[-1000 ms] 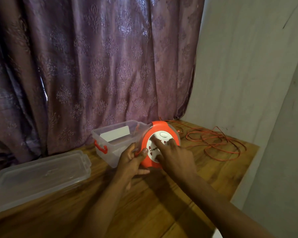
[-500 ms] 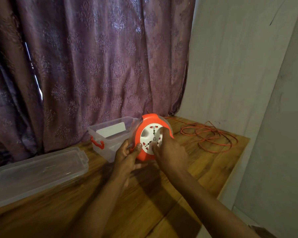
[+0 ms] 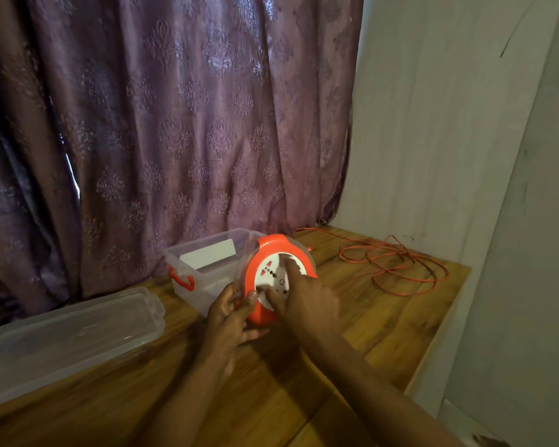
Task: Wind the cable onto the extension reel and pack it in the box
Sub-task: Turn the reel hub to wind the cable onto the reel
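My left hand (image 3: 231,312) grips the reel's (image 3: 273,280) orange rim, holding it upright on the table (image 3: 352,321). Right hand (image 3: 304,298), fingers spread, presses the white face to turn it. Winding step: most cable (image 3: 391,266) lies loose beyond; the box (image 3: 207,269) waits open behind. Next, I'd keep cranking steadily.

light: dim, warm | sheen on curtain (image 3: 181,117) | fingers (image 3: 292,264) motion-blurred | wide-angle edge bending

A home room: patterned curtain (image 3: 175,124) behind wooden table (image 3: 384,333).
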### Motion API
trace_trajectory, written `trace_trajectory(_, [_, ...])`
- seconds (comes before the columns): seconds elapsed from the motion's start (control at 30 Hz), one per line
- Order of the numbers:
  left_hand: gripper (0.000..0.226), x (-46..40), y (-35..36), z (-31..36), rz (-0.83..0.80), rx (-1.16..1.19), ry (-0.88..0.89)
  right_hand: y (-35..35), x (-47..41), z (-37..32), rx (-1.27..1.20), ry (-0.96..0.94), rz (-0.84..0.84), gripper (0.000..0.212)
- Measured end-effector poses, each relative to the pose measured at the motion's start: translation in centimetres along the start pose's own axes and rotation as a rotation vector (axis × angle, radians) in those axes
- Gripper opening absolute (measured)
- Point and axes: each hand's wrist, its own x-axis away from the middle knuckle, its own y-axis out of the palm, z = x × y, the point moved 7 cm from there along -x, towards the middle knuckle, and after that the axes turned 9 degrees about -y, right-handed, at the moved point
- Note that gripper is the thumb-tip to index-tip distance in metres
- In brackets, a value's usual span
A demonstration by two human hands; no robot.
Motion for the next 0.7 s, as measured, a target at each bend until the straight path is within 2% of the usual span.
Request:
trace_trajectory(0.13, [0.042, 0.1, 0.2, -0.4, -0.016, 0.020, 0.008, 0.9, 0.4, 1.5, -0.351, 0.365, 0.040, 0.057])
trace_trajectory(0.2, [0.040, 0.1, 0.1, -0.5, -0.017, 0.013, 0.006, 1.2, 0.7, 1.8, -0.474, 0.440, 0.047, 0.052])
trace_trajectory(0.3, [0.044, 0.0, 0.1, -0.4, -0.026, 0.007, 0.008, 0.7, 0.8, 1.4, -0.311, 0.315, 0.003, 0.052])
trace_trajectory(0.4, [0.043, -0.1, 0.0, -0.3, -0.007, -0.005, 0.011, -0.6, 0.7, 0.2, -0.084, 0.003, 0.051, 0.049])
trace_trajectory(0.47, [0.046, -0.2, -0.1, -0.3, 0.003, -0.013, 0.011, -0.2, 0.7, -0.5, -0.002, -0.161, -0.006, 0.052])
trace_trajectory(0.6, [0.040, -0.2, 0.0, 0.0, -0.003, -0.016, 0.013, 1.4, 0.9, -0.2, 0.126, -0.265, -0.145, 0.066])
trace_trajectory(0.7, [0.037, -0.1, 0.2, 0.0, -0.014, -0.026, 0.013, 1.0, 0.7, 0.1, 0.165, -0.256, -0.085, 0.061])
